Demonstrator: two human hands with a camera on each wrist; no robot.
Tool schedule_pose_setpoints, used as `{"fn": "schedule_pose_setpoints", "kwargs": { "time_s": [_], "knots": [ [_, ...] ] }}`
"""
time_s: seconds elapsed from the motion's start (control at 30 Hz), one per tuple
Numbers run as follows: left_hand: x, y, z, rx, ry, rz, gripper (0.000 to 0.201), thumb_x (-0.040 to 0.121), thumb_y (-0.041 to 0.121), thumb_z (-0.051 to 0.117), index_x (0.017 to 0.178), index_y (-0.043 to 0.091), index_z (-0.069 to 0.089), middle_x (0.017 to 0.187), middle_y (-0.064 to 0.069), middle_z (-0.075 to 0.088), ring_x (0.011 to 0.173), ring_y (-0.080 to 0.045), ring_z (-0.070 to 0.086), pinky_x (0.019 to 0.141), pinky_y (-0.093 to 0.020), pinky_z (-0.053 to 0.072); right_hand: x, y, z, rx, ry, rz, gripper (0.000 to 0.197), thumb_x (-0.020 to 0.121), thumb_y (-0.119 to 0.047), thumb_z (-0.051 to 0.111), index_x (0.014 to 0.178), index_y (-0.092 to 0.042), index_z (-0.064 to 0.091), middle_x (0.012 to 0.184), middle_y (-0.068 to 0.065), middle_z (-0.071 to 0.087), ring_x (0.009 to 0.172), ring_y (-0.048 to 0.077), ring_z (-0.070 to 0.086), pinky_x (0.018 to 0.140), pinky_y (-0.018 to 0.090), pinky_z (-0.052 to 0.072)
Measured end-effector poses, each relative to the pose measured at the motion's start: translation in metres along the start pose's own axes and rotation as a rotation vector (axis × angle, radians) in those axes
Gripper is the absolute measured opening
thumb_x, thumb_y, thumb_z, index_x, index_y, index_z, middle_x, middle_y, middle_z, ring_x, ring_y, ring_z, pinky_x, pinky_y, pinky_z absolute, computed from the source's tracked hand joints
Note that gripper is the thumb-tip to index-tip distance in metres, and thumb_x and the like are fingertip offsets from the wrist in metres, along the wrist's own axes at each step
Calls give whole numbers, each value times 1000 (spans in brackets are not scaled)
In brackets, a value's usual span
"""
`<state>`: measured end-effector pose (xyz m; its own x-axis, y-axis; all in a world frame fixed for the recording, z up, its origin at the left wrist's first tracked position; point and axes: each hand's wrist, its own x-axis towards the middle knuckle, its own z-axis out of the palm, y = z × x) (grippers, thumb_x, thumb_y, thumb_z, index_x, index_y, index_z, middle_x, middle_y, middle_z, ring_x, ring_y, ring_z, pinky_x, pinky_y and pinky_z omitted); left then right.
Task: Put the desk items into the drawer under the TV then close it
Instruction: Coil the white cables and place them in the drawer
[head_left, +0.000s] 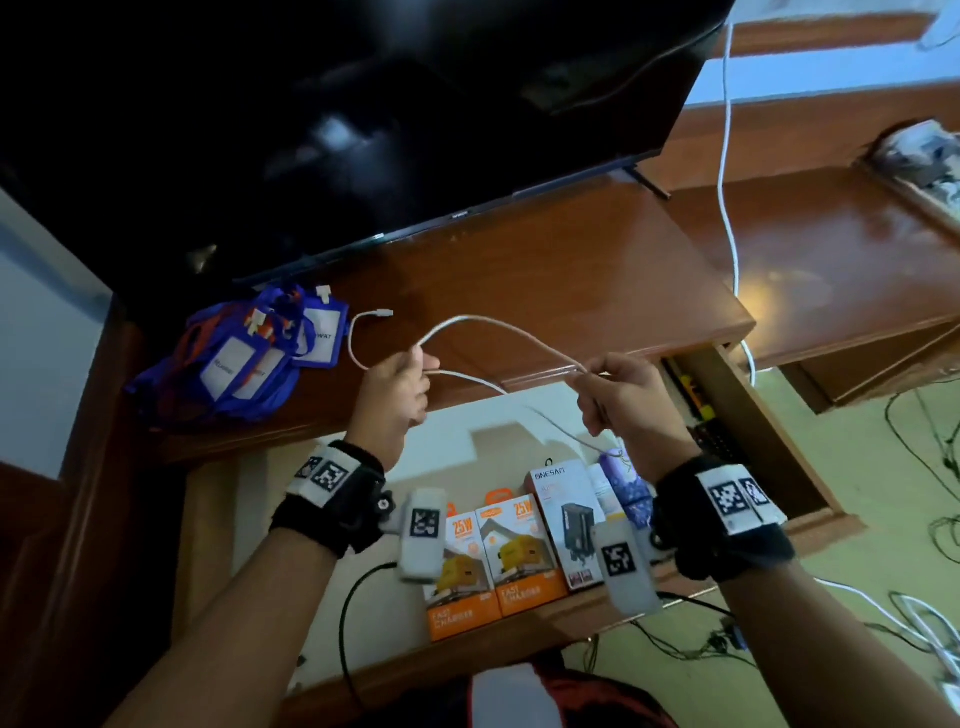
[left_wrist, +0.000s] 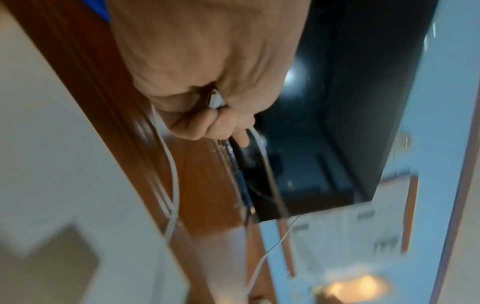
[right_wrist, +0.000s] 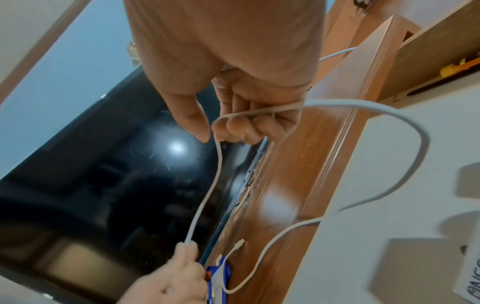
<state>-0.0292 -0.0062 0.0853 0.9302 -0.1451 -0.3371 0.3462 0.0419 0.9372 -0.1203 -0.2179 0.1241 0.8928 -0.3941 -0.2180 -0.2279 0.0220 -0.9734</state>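
Note:
A white charging cable (head_left: 498, 326) stretches between both hands above the desk's front edge. My left hand (head_left: 397, 382) grips it in a closed fist (left_wrist: 205, 107), and one free end with a connector (head_left: 383, 313) curls toward the lanyards. My right hand (head_left: 615, 392) holds the cable across curled fingers (right_wrist: 249, 125); a loop (right_wrist: 405, 131) of it hangs over the open drawer (head_left: 769, 415). The left hand (right_wrist: 179, 273) also shows low in the right wrist view. A pile of blue lanyards with badge holders (head_left: 244, 358) lies on the desk (head_left: 545, 270) at the left, under the TV (head_left: 363, 119).
The drawer holds two orange charger boxes (head_left: 498, 561), a white adapter box (head_left: 563, 519) and a purple patterned item (head_left: 626, 480). Another white cable (head_left: 727, 171) hangs at the right over a lower desk (head_left: 831, 270). Black and white wires (head_left: 930, 457) litter the floor at right.

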Motion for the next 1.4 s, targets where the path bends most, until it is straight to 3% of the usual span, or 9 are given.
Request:
{"fn": "schedule_pose_setpoints", "kwargs": {
  "time_s": [0.33, 0.47, 0.63, 0.73, 0.87, 0.97, 1.1, 1.27, 1.4],
  "knots": [
    [-43, 28, -50, -540, 104, -200, 37, 94, 38, 43, 63, 17, 47, 42, 9, 26, 32, -4, 20, 32, -18, 15, -3, 28, 3, -90, -34, 34, 25, 76, -1, 72, 62, -8, 54, 43, -1, 44, 37, 8, 33, 39, 18, 25],
    [-58, 32, -45, -296, 250, -86, 35, 98, 26, 40, 69, 13, 55, 49, 5, 35, 38, -5, 29, 41, -18, 22, -17, 32, 15, -230, -99, -23, 16, 73, -3, 76, 65, 5, 64, 47, 7, 54, 34, 3, 40, 39, 13, 30],
    [-69, 28, -27, 324, 248, 204, 36, 101, 23, 40, 80, 23, 69, 68, 9, 59, 69, -7, 55, 73, -25, 45, -31, 14, 38, -296, -330, -61, 17, 80, 0, 68, 63, 0, 65, 42, 2, 51, 39, 11, 42, 41, 13, 32],
    [-67, 30, -18, 231, 134, 178, 35, 100, 17, 42, 78, 19, 69, 66, 11, 66, 73, -3, 63, 80, -23, 50, -27, 1, 48, -203, -372, -68, 21, 85, 2, 60, 65, -2, 60, 39, -2, 45, 37, 8, 35, 41, 16, 28],
    [-65, 28, -9, 185, 17, 137, 36, 101, 20, 40, 83, 10, 69, 83, -10, 73, 90, -19, 67, 90, -30, 45, -22, -6, 58, -78, -365, -45, 25, 91, -1, 53, 66, -5, 53, 38, -5, 36, 36, 8, 25, 41, 18, 19],
    [-66, 25, -8, 158, -61, 123, 37, 102, 21, 37, 84, 10, 67, 71, -11, 71, 80, -15, 68, 92, -35, 43, -20, -13, 62, 10, -349, -61, 23, 93, -3, 50, 70, -5, 53, 39, -6, 35, 36, 8, 23, 43, 20, 16],
    [-67, 21, -8, 61, -152, 73, 40, 102, 24, 36, 83, 8, 67, 59, -11, 66, 70, -33, 65, 93, -41, 47, -13, -22, 65, 15, -268, -137, 26, 94, -10, 54, 68, -6, 56, 42, 1, 34, 38, 11, 23, 40, 20, 20],
    [-68, 24, -5, -172, -256, -50, 45, 102, 28, 33, 75, 6, 62, 41, 1, 40, 38, -13, 39, 63, -24, 52, -9, -17, 73, -6, -186, -143, 28, 91, -16, 60, 79, 9, 59, 40, -8, 34, 37, 8, 24, 38, 18, 22],
    [-68, 27, -10, -220, -301, -141, 43, 101, 28, 36, 67, 9, 56, 41, 3, 33, 35, -11, 32, 61, -27, 45, -9, -4, 78, -10, -154, -96, 26, 89, -18, 64, 70, -1, 58, 39, -12, 33, 38, 7, 24, 38, 18, 21]
  ]
}}
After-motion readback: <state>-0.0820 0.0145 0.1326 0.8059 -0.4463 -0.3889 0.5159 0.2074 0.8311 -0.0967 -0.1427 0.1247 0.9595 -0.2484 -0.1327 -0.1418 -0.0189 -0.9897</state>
